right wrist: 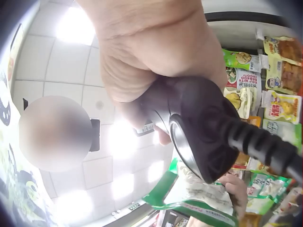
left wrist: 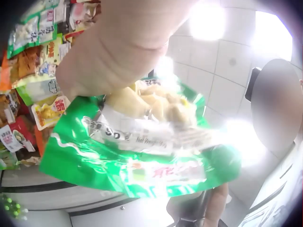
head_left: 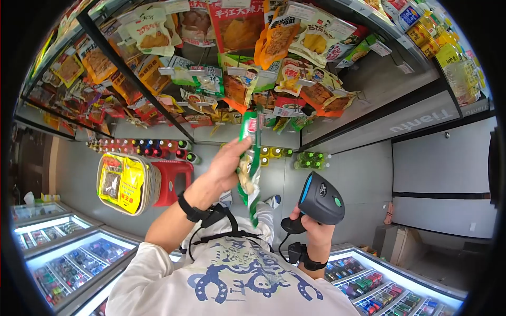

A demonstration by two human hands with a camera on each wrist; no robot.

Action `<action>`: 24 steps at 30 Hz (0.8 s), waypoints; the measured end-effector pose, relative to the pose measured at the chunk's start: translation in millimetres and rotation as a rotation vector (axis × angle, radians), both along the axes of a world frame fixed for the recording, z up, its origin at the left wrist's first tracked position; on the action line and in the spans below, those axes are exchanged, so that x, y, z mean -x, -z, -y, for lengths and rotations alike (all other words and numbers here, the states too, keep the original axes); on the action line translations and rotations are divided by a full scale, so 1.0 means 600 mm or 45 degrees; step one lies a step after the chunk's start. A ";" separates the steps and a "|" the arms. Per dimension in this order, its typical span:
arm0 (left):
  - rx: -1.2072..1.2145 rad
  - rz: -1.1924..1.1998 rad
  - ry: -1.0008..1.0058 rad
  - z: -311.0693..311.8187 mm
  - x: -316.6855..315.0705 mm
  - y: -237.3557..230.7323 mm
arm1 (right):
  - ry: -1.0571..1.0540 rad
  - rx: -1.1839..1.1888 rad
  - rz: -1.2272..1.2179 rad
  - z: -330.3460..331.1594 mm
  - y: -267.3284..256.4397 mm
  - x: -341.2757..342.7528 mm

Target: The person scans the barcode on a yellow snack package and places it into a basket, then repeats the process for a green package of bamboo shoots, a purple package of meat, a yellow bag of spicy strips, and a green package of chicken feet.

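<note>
A green and white snack packet (head_left: 250,168) with pale food showing through it is pinched by the left hand (head_left: 225,163), upright in the head view. In the left wrist view the packet (left wrist: 142,165) lies below the left hand (left wrist: 118,47), its printed side in sight. The right hand (head_left: 315,231) grips a dark grey barcode scanner (head_left: 322,199) with a coiled cable, to the right of the packet and apart from it. Seen from the right wrist, the hand (right wrist: 156,47) wraps the scanner handle (right wrist: 189,113), and the packet (right wrist: 194,194) shows beyond it.
Hanging snack packets (head_left: 237,31) fill the rack ahead. Bottles (head_left: 147,147) line the floor beneath it. A red stool (head_left: 174,181) and a basket (head_left: 155,184) with yellow packets stand at left. Lit glass coolers (head_left: 79,263) are behind on both sides. A grey cabinet (head_left: 443,163) stands right.
</note>
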State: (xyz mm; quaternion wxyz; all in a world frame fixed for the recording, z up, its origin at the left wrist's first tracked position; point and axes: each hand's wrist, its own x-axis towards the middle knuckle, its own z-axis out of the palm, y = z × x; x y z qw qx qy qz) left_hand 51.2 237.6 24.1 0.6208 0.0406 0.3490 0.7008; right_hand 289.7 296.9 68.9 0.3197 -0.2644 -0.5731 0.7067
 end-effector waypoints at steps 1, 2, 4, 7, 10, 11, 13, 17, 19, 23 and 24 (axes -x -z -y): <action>0.041 0.008 -0.095 0.006 0.001 -0.011 | -0.004 0.000 -0.005 0.001 -0.001 0.003; 0.084 0.015 -0.190 0.012 0.003 -0.016 | -0.013 -0.002 0.008 0.000 -0.004 0.008; 0.108 -0.084 -0.253 0.032 0.013 -0.027 | -0.020 -0.042 -0.073 0.000 -0.010 0.021; 0.137 -0.145 -0.303 0.054 0.025 -0.034 | -0.106 0.020 -0.145 0.001 -0.012 0.038; 0.164 -0.171 -0.287 0.070 0.034 -0.036 | -0.161 -0.011 -0.216 0.003 -0.009 0.054; 0.178 -0.190 -0.309 0.072 0.034 -0.045 | -0.172 -0.048 -0.197 0.004 -0.007 0.057; 0.194 -0.207 -0.332 0.076 0.036 -0.050 | -0.176 -0.087 -0.150 0.000 0.000 0.060; 0.096 -0.117 -0.284 0.084 0.043 -0.048 | -0.162 -0.129 -0.057 0.005 0.007 0.067; 0.079 -0.106 -0.270 0.084 0.045 -0.053 | -0.145 -0.117 -0.026 0.014 -0.001 0.063; 0.014 -0.040 -0.287 0.081 0.048 -0.062 | -0.141 -0.101 0.081 0.018 -0.003 0.055; -0.009 -0.026 -0.286 0.082 0.048 -0.063 | -0.171 -0.112 0.135 0.018 -0.001 0.052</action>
